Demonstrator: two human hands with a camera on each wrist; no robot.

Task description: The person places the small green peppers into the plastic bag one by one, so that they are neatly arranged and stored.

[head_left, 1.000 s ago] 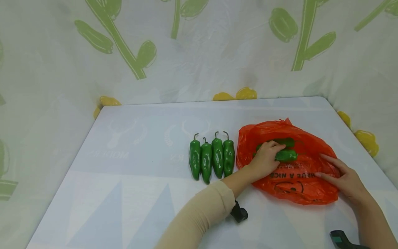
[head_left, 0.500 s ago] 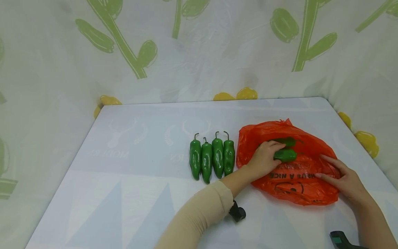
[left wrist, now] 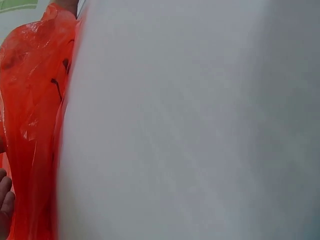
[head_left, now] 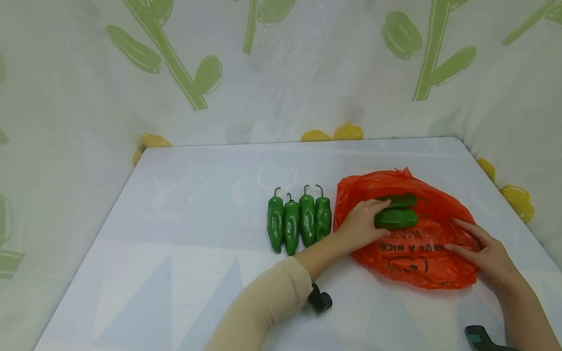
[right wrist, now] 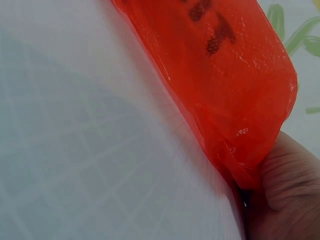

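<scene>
A red plastic bag (head_left: 432, 265) lies flat on the right of the table, with black printing on it. Two green peppers, one near (head_left: 397, 219) and one farther (head_left: 401, 200), lie side by side at the bag's left part. My left hand (head_left: 362, 224) is at their left ends, fingers and thumb spread apart; fingertips just reach the peppers. In the left wrist view, a few loosely bent fingers (left wrist: 6, 200) show beside the bag. My right hand (head_left: 493, 256) rests on the bag's right end, with thumb and forefinger extended over the plastic; its other fingers are hidden.
Several green peppers (head_left: 291, 226) stand in an upright row left of the bag, stems away from me. My left forearm passes just in front of them. Black wrist devices (head_left: 319, 300) show near both wrists. A patterned curtain (head_left: 281, 73) hangs behind the table (head_left: 175, 195).
My left hand has drawn back to the left, and more of the two peppers in the bag shows. The near pepper has shifted slightly left. My right hand has stayed in place.
</scene>
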